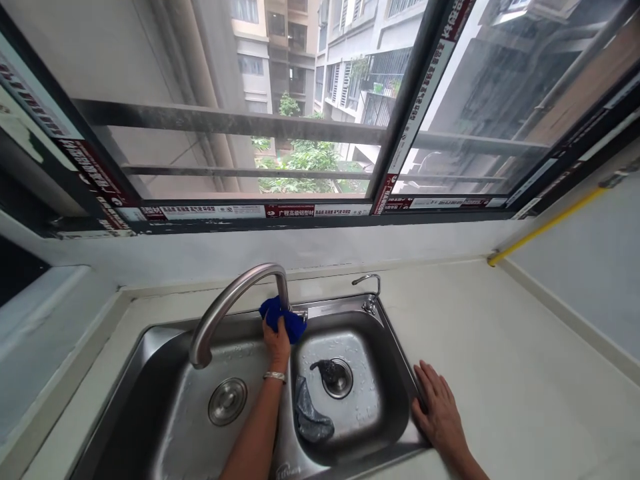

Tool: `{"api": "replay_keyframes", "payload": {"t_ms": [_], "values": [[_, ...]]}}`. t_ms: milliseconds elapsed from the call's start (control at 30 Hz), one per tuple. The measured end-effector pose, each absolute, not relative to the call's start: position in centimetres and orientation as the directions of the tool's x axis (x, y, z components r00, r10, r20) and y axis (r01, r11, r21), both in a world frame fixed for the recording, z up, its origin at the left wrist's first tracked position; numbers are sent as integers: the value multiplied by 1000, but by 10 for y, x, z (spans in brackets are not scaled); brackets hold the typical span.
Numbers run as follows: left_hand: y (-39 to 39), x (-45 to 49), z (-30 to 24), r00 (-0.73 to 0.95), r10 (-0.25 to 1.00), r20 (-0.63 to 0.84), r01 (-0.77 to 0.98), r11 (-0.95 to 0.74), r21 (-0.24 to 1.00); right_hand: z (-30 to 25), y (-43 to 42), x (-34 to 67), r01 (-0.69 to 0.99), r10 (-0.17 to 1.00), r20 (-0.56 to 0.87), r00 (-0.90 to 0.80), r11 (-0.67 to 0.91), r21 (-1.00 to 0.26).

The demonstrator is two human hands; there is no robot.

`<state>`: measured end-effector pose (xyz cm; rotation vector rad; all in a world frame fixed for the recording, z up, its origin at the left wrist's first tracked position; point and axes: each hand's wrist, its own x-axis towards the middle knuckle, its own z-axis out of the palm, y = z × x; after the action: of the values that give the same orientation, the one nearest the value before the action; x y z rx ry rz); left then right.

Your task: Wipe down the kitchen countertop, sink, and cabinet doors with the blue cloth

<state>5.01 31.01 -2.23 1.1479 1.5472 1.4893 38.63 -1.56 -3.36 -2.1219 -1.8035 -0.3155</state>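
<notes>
My left hand (277, 343) is closed on a blue cloth (274, 312), which is pressed around the base of the tall curved faucet (240, 287). Part of the faucet's lower body is hidden behind the cloth. My right hand (439, 407) lies flat, fingers outstretched, on the pale countertop (525, 373) at the right rim of the sink. Beneath my left forearm runs the divider of the double-bowl steel sink (287, 440). In the right bowl, a wet grey cloth-like piece (311, 417) rests against the left wall, and a dark crumpled piece (327, 370) lies partly over the drain.
A small thin spout (373, 279) stands at the sink's back right corner. The left bowl has a round drain strainer (227, 401). Behind the counter is a dark-framed window (325, 212) with bars outside. A yellow pipe (547, 228) runs along the right wall.
</notes>
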Motion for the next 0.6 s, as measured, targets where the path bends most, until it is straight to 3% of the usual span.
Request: {"api": "replay_keyframes", "payload": {"t_ms": [233,600], "values": [[320,53,-18,-455,888,-69,133,144,981,-20,-11,381,979,909,367,198,-162,-127],[277,-2,-12,-323,946,-14,277,109,955,-9,-6,378,956,901,326,286,-248,-156]]}}
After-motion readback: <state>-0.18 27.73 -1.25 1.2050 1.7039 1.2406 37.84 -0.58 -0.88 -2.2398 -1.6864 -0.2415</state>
